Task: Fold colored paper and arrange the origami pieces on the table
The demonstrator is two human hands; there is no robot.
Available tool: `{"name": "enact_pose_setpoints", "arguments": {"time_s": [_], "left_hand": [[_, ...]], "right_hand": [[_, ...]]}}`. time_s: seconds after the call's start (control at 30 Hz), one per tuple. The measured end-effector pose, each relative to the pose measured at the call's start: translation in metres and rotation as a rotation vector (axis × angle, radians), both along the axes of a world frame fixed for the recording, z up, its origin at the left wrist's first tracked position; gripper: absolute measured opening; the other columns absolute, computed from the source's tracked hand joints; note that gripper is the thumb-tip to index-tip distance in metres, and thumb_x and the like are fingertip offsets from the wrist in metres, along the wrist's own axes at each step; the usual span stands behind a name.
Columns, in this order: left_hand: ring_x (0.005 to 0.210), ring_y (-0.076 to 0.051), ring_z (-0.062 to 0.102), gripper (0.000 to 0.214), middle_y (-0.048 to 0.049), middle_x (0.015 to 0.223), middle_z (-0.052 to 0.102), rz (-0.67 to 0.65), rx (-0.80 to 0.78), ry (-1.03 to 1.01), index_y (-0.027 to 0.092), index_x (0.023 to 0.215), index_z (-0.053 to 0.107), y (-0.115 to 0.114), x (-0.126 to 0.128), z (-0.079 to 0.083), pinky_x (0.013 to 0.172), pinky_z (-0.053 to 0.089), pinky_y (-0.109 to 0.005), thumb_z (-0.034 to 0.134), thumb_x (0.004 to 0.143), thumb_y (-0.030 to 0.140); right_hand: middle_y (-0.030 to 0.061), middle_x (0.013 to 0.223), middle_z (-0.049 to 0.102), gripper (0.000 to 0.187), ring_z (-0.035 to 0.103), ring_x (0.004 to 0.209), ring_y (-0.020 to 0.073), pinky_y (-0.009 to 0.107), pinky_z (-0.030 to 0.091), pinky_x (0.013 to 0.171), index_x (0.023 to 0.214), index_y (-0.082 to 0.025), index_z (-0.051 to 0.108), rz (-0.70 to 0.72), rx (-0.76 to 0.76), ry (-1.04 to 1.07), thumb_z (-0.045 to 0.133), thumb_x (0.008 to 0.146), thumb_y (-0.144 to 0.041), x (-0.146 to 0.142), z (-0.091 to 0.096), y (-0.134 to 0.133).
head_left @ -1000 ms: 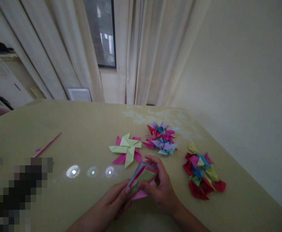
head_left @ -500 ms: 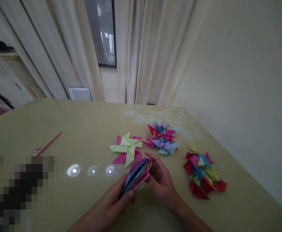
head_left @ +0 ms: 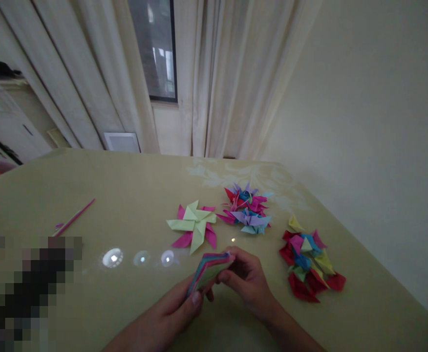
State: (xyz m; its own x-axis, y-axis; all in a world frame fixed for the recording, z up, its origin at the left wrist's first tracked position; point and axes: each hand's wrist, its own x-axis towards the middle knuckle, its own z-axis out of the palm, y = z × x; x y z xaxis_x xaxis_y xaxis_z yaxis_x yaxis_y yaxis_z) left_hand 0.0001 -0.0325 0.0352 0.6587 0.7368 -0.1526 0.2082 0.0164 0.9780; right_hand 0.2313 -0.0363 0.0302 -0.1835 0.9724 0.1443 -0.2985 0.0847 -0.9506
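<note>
A small stack of coloured paper [head_left: 211, 270], pale green on the near side with pink, blue and purple edges behind, is held above the table in front of me. My left hand [head_left: 182, 303] is closed round its lower left part, thumb on the near face. At the right end, my right hand [head_left: 248, 278] pinches the stack's corner between curled fingers. Just beyond the hands lies a pale green and pink folded paper pinwheel [head_left: 194, 225]. Behind it to the right sits a pile of purple, blue and pink folded paper pieces [head_left: 248, 210].
Another heap of red, yellow, blue and green folded paper [head_left: 307, 264] lies to the right on the pale table [head_left: 126, 186]. Thin pink sticks [head_left: 75, 216] lie at the left, near a dark pixelated area. Curtains [head_left: 236, 73] hang behind; a wall [head_left: 375, 122] borders the right side.
The stack has tilted, so its pale green near face shows instead of the fanned edges. My right hand has moved slightly down and its fingers have closed on the corner.
</note>
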Motion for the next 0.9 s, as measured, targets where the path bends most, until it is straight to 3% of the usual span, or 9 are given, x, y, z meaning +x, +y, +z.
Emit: {"name": "enact_pose_setpoints", "arguments": {"time_s": [0.17, 0.23, 0.33, 0.43, 0.53, 0.6, 0.73, 0.8, 0.9], "left_hand": [[0.124, -0.03, 0.068, 0.057, -0.0082, 0.135, 0.073, 0.029, 0.055, -0.021, 0.04, 0.152, 0.057, -0.002, 0.0, -0.006, 0.11, 0.053, -0.048, 0.062, 0.098, 0.059], [0.12, -0.029, 0.07, 0.054, -0.0081, 0.131, 0.075, 0.073, 0.102, -0.012, 0.039, 0.149, 0.06, -0.003, 0.002, -0.006, 0.106, 0.056, -0.045, 0.061, 0.099, 0.058], [0.098, -0.024, 0.075, 0.038, -0.0043, 0.107, 0.081, 0.153, 0.151, 0.052, 0.038, 0.13, 0.073, -0.002, 0.004, -0.004, 0.086, 0.063, -0.036, 0.052, 0.104, 0.055], [0.083, -0.022, 0.074, 0.037, -0.0013, 0.088, 0.079, 0.218, 0.268, 0.116, 0.031, 0.101, 0.079, 0.001, 0.005, -0.004, 0.075, 0.061, -0.03, 0.05, 0.105, 0.053], [0.08, -0.022, 0.072, 0.045, -0.0017, 0.081, 0.077, 0.228, 0.364, 0.174, 0.025, 0.085, 0.075, 0.006, 0.007, -0.003, 0.074, 0.058, -0.029, 0.048, 0.103, 0.057], [0.08, -0.022, 0.071, 0.05, -0.0017, 0.08, 0.077, 0.228, 0.348, 0.209, 0.024, 0.082, 0.074, 0.009, 0.009, -0.002, 0.074, 0.057, -0.028, 0.046, 0.103, 0.06], [0.071, -0.02, 0.067, 0.059, -0.0013, 0.079, 0.074, 0.254, 0.219, 0.249, 0.023, 0.081, 0.076, 0.013, 0.011, -0.001, 0.065, 0.053, -0.026, 0.044, 0.1, 0.069], [0.061, -0.018, 0.062, 0.063, 0.0006, 0.068, 0.068, 0.235, 0.125, 0.253, 0.022, 0.083, 0.077, 0.014, 0.012, -0.002, 0.058, 0.048, -0.025, 0.043, 0.098, 0.074], [0.056, -0.018, 0.061, 0.065, 0.0042, 0.051, 0.058, 0.195, 0.063, 0.246, 0.021, 0.086, 0.077, 0.015, 0.011, -0.004, 0.062, 0.047, -0.026, 0.042, 0.099, 0.074]], "right_hand": [[-0.0001, 0.076, 0.065, 0.028, 0.067, 0.069, 0.0174, 0.031, 0.059, 0.066, 0.082, -0.021, 0.065, -0.067, 0.061, -0.076, 0.083, 0.09, -0.041, 0.0, 0.005, -0.004], [0.0012, 0.081, 0.068, 0.027, 0.069, 0.073, 0.018, 0.031, 0.059, 0.069, 0.09, -0.021, 0.069, -0.101, 0.116, -0.144, 0.082, 0.091, -0.044, 0.001, 0.005, -0.005], [0.004, 0.092, 0.072, 0.032, 0.069, 0.079, 0.0183, 0.03, 0.059, 0.071, 0.115, -0.023, 0.074, -0.218, 0.216, -0.33, 0.077, 0.095, -0.047, 0.005, 0.006, -0.005], [0.0057, 0.095, 0.076, 0.027, 0.07, 0.081, 0.0198, 0.032, 0.058, 0.074, 0.124, -0.025, 0.073, -0.277, 0.456, -0.642, 0.071, 0.101, -0.039, 0.013, 0.01, -0.002], [0.0092, 0.099, 0.078, 0.024, 0.072, 0.085, 0.0233, 0.036, 0.057, 0.076, 0.126, -0.022, 0.072, -0.297, 0.75, -1.005, 0.065, 0.105, -0.031, 0.021, 0.016, 0.003], [0.0118, 0.1, 0.079, 0.027, 0.073, 0.086, 0.0253, 0.038, 0.057, 0.076, 0.126, -0.018, 0.071, -0.296, 0.846, -1.166, 0.063, 0.106, -0.033, 0.024, 0.019, 0.005], [0.0127, 0.096, 0.079, 0.036, 0.072, 0.084, 0.0263, 0.038, 0.055, 0.075, 0.122, -0.013, 0.071, -0.23, 0.879, -1.289, 0.06, 0.107, -0.043, 0.028, 0.021, 0.007], [0.0109, 0.089, 0.077, 0.034, 0.069, 0.079, 0.0251, 0.037, 0.052, 0.072, 0.115, -0.015, 0.073, -0.214, 0.882, -1.324, 0.06, 0.107, -0.045, 0.03, 0.02, 0.007], [0.0101, 0.085, 0.076, 0.042, 0.067, 0.076, 0.0243, 0.037, 0.049, 0.07, 0.111, -0.016, 0.074, -0.193, 0.89, -1.352, 0.06, 0.104, -0.055, 0.034, 0.018, 0.008]]}}
